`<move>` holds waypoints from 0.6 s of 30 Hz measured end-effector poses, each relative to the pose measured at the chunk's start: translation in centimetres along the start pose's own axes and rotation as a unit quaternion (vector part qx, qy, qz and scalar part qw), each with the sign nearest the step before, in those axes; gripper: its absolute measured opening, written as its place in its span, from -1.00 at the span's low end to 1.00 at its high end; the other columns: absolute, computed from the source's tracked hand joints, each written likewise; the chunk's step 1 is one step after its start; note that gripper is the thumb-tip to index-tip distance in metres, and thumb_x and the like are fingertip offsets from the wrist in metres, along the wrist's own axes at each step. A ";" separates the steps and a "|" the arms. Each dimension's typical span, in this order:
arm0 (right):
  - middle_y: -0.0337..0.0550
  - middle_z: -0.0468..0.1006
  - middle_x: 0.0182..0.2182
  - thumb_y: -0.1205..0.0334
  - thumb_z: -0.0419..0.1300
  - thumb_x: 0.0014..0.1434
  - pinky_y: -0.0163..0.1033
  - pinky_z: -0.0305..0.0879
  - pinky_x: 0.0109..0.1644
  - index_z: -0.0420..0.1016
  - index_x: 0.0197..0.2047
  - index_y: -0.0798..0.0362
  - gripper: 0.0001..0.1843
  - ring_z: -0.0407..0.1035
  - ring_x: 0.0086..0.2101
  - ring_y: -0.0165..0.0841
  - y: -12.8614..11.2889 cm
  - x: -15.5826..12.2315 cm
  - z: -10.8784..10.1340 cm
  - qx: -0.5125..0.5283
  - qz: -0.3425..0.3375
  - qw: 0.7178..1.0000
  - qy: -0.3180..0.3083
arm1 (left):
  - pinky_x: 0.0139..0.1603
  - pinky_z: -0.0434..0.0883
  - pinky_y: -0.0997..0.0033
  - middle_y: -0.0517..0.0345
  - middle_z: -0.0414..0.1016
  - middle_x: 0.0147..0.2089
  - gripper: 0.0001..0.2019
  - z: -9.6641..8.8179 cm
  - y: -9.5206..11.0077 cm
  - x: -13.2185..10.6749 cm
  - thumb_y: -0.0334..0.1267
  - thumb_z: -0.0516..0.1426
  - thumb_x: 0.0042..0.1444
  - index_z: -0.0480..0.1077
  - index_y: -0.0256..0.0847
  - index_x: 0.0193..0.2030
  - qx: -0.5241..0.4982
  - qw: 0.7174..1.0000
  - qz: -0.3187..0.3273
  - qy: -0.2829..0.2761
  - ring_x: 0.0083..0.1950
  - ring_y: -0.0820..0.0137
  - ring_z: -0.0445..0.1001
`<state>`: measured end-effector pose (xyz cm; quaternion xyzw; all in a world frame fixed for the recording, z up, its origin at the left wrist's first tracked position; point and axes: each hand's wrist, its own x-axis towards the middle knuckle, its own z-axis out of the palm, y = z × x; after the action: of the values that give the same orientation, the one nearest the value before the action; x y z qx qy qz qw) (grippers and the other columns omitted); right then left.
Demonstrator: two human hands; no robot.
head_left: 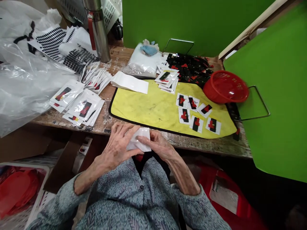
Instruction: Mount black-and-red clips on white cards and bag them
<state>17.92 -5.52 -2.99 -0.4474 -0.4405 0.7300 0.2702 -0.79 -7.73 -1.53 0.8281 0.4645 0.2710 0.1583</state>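
Note:
Both hands hold one small white plastic packet just in front of the table's near edge. My left hand grips its left side, thumb below and fingers above. At its right side, my right hand presses the packet with the thumb on top. What is inside the packet cannot be made out. Beyond the hands lies a yellow mat with black edging. Several white cards with black and red pieces on them are spread over its right part. A stack of blank white slips rests at the mat's back left.
Filled packets are piled at the left, near a steel thermos. A red plastic basket stands at the right. Black and red pieces are heaped at the back, by a bag of white material. Green panels border the table.

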 end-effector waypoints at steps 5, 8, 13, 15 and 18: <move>-0.27 0.48 -0.46 -0.10 0.33 0.01 -0.34 0.16 -0.40 0.50 -0.33 0.08 -0.61 0.27 -0.48 -0.47 0.2 0.1 0.3 -0.004 -0.006 1.000 -0.023 | -0.08 0.29 0.20 0.12 0.50 -0.25 -0.74 0.8 -0.2 0.2 -0.25 0.24 0.13 0.35 -0.24 -0.08 -0.031 0.999 0.020 0.004 -0.21 0.29 0.45; -0.33 0.37 -0.54 -0.11 0.26 0.08 -0.36 0.06 -0.47 0.45 -0.39 0.08 -0.62 0.16 -0.55 -0.51 -0.1 -0.3 0.2 -0.044 -0.015 0.999 -0.016 | -0.19 0.29 0.28 0.21 0.46 -0.40 -0.98 0.8 -0.7 0.2 -0.37 0.15 0.19 0.35 -0.22 -0.27 -0.043 0.998 0.032 0.021 -0.36 0.37 0.40; -0.26 0.39 -0.49 0.04 0.11 0.21 -0.30 0.19 -0.37 0.42 -0.31 0.05 -0.75 0.20 -0.49 -0.43 0.0 -2.1 -3.3 -0.244 -0.100 0.931 0.252 | -0.17 0.34 0.31 0.18 0.49 -0.36 -0.96 0.7 -1.5 -0.6 -0.33 0.12 0.22 0.36 -0.19 -0.28 -0.057 0.998 -0.009 0.031 -0.30 0.35 0.43; -0.17 0.42 -0.43 0.13 0.03 0.23 -0.23 0.24 -0.27 0.41 -0.30 0.04 -0.79 0.26 -0.43 -0.36 0.4 -2.8 -5.8 -0.354 -0.121 0.847 0.376 | -0.18 0.36 0.31 0.17 0.50 -0.33 -0.92 0.9 -1.8 -1.0 -0.23 0.16 0.20 0.38 -0.17 -0.24 -0.054 0.997 -0.043 0.043 -0.25 0.31 0.44; 0.01 0.45 -0.33 0.26 -0.06 0.22 -0.11 0.25 -0.12 0.42 -0.26 0.08 -0.76 0.31 -0.29 -0.22 1.1 -3.0 -9.5 -0.481 -0.094 0.712 0.503 | -0.14 0.39 0.26 0.14 0.52 -0.28 -0.79 1.5 -2.3 -1.2 -0.07 0.19 0.16 0.38 -0.14 -0.19 -0.062 0.995 -0.069 0.042 -0.18 0.24 0.45</move>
<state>27.73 -4.60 -4.71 -0.7741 -0.5711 0.0573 0.2671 -2.01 -7.60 -4.29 0.7703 0.5093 0.3223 0.2084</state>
